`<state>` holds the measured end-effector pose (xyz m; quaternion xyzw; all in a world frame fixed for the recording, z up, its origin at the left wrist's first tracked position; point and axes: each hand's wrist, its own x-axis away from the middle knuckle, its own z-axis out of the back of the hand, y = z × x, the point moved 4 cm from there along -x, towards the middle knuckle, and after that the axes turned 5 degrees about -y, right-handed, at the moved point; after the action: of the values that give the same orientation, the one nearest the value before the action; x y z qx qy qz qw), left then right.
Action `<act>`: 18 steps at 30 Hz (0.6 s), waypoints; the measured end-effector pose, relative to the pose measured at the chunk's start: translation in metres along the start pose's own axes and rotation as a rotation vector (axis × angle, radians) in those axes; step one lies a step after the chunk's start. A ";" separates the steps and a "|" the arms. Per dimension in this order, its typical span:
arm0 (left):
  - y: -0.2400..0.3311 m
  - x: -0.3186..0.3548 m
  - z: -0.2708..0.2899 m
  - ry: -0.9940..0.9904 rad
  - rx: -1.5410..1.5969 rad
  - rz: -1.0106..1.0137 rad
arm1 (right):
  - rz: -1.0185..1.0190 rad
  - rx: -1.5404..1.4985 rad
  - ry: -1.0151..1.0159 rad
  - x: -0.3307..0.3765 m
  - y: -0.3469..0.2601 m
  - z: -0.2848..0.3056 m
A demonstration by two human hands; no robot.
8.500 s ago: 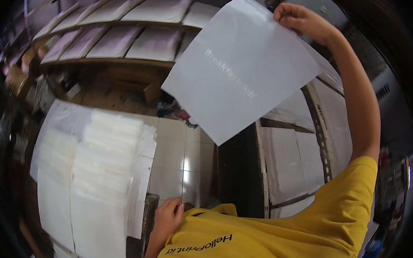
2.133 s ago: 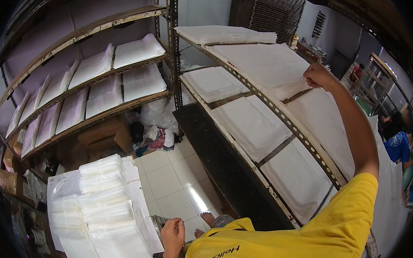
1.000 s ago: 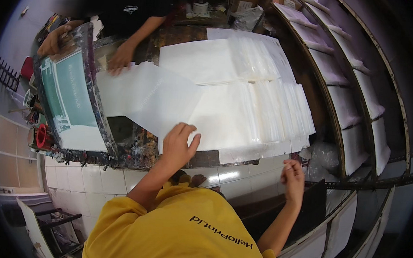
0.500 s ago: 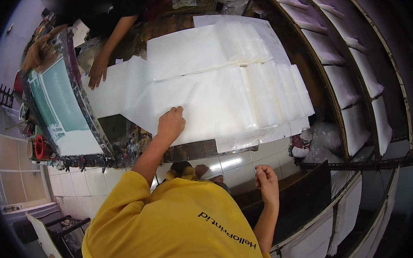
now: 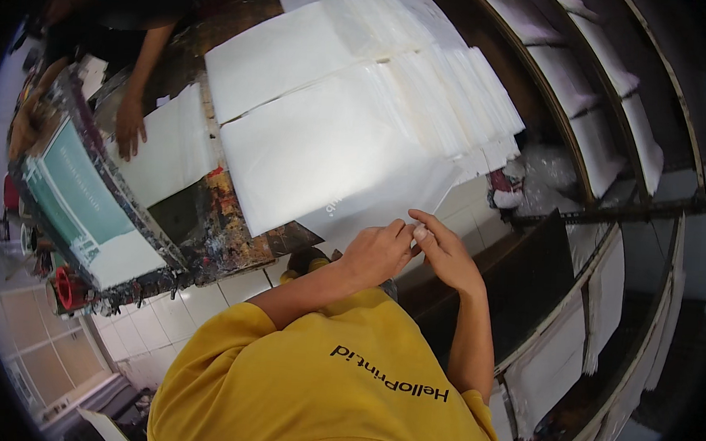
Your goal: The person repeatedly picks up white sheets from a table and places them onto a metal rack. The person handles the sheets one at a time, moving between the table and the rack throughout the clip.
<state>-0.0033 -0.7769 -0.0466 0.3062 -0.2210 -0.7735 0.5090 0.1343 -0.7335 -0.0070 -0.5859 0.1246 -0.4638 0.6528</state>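
Note:
A thin, see-through plastic bag [image 5: 391, 194] with pale print on it stretches from the near stack toward my body. My left hand [image 5: 375, 254] is closed on its near edge, close in front of my shirt. My right hand [image 5: 449, 257] meets the left fingertips there, thumb and forefinger pinched at the same edge; the exact grip is partly hidden. Behind the bag lie two stacks of white plastic bags [image 5: 293, 148], their far ends fanned out in overlapping rows.
At left a printing screen frame [image 5: 76, 183] with a green stencil stands tilted. A co-worker's hand [image 5: 130, 130] rests by a whitish sheet [image 5: 178, 141] on the paint-stained table [image 5: 231, 233]. Racks [image 5: 574, 113] loaded with white sheets line the right side, with more racks [image 5: 553, 378] nearer me.
My left hand has drawn the printed bag off the area beside the screen, rightward and toward me. My right hand has come in to meet it. The view has shifted.

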 end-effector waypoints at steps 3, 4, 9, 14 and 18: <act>0.016 -0.007 -0.007 -0.007 0.009 -0.084 | 0.011 0.013 0.083 0.008 0.012 0.011; 0.021 -0.009 -0.009 -0.012 0.012 -0.104 | 0.004 0.021 0.095 0.013 0.013 0.017; 0.041 -0.013 -0.017 -0.036 0.051 -0.208 | -0.037 0.044 0.116 0.033 0.006 0.034; 0.073 -0.004 -0.009 -0.065 0.249 -0.324 | -0.055 0.267 0.186 0.056 -0.003 0.060; 0.108 0.020 0.003 -0.193 0.424 -0.502 | 0.072 0.571 0.192 0.062 -0.044 0.087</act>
<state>0.0591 -0.8370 0.0211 0.3756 -0.3417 -0.8369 0.2045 0.2094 -0.7181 0.0796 -0.3272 0.0708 -0.5097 0.7925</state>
